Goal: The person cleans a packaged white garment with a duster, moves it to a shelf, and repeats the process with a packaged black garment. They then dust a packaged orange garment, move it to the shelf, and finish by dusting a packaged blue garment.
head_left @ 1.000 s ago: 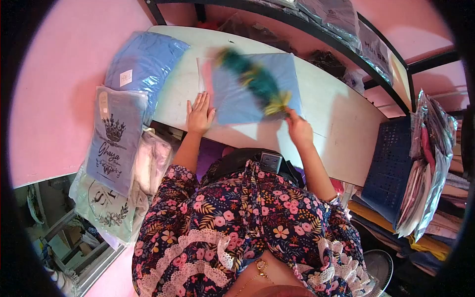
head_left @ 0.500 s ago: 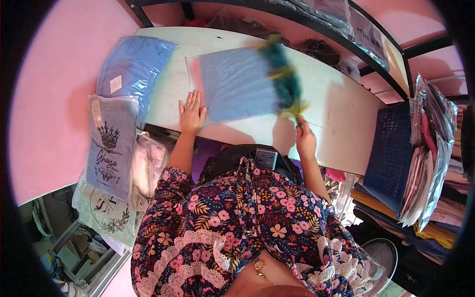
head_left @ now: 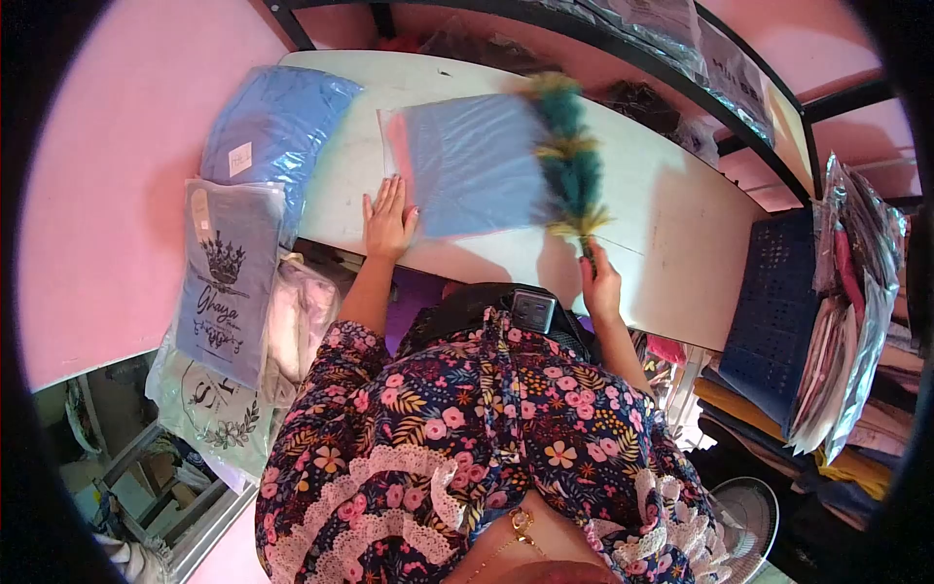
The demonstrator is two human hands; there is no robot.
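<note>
On the white table (head_left: 671,224), left hand (head_left: 389,219), flat and open, pins the blue packet (head_left: 467,165), likely against sliding, while right hand (head_left: 601,282) clamps the feather duster (head_left: 571,161) over its right edge.

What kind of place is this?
Probably a small clothing shop's stock room. A bagged blue garment lies on the white table, more bagged garments fill the black shelf, and printed brand bags are stacked at the left. The right hand holds a feather duster.
</note>
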